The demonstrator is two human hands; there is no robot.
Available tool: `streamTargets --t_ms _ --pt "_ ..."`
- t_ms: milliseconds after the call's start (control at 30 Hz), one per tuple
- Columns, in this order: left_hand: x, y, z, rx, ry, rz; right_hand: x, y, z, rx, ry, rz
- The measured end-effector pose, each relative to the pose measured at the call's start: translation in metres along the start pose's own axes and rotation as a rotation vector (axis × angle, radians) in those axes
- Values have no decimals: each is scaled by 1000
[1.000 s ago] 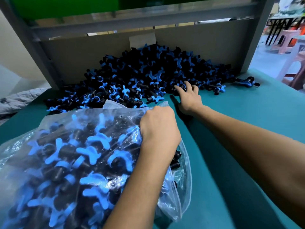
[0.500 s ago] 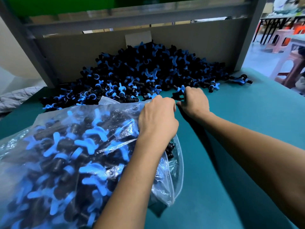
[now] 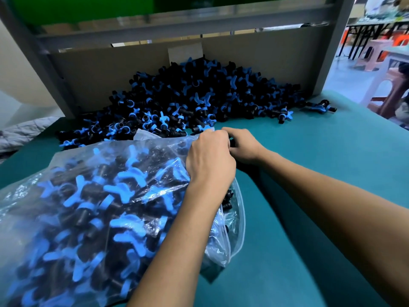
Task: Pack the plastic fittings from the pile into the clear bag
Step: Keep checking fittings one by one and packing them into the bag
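both hands: left [image 3: 210,156] grips clear bag [image 3: 93,196] mouth edge; right [image 3: 243,145] curled, contents hidden.

Black-and-blue fittings [image 3: 199,96], clear bag [image 3: 88,207], teal table [image 3: 309,151].

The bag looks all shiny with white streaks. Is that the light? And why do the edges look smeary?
Head view: yes, light glares off the wrinkled clear bag; its near corner and the shelf frame look blurred and bent by the wide lens.
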State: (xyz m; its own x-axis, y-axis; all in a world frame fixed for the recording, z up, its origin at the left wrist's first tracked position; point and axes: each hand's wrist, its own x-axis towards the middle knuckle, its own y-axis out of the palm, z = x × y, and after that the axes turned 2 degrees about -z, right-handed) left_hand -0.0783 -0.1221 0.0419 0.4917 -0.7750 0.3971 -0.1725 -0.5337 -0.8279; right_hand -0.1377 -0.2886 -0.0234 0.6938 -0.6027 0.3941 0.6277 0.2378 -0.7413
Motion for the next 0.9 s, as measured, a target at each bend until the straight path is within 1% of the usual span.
streamTargets --t_ms 133,200,300,400,467,533,600,667,767,867,900 --pt "0 0 0 -29 -17 -37 -16 4 8 177 81 -115" --pt "0 1 0 -43 -23 -46 -24 4 12 264 116 -110" --pt "0 1 0 -44 -29 -58 -29 1 27 338 134 19" --pt "-2 1 0 -51 -27 -63 -27 3 40 417 216 162" --pt "-1 1 -1 -64 -31 -60 -27 7 46 409 225 203" --pt "-1 0 -1 -74 -46 -56 -28 10 50 339 188 209" --pt "-1 -1 -2 -89 -60 -61 -31 11 49 336 155 155" --pt "-1 -2 -2 -104 -65 -69 -36 12 44 402 165 27" --pt "-2 -4 -2 -138 -79 -75 -48 11 31 507 268 -191" --pt "-3 -6 -2 -150 -98 -81 -61 11 26 538 321 -281" --pt "-4 -6 -2 -152 -102 -82 -64 10 26 581 346 -334"
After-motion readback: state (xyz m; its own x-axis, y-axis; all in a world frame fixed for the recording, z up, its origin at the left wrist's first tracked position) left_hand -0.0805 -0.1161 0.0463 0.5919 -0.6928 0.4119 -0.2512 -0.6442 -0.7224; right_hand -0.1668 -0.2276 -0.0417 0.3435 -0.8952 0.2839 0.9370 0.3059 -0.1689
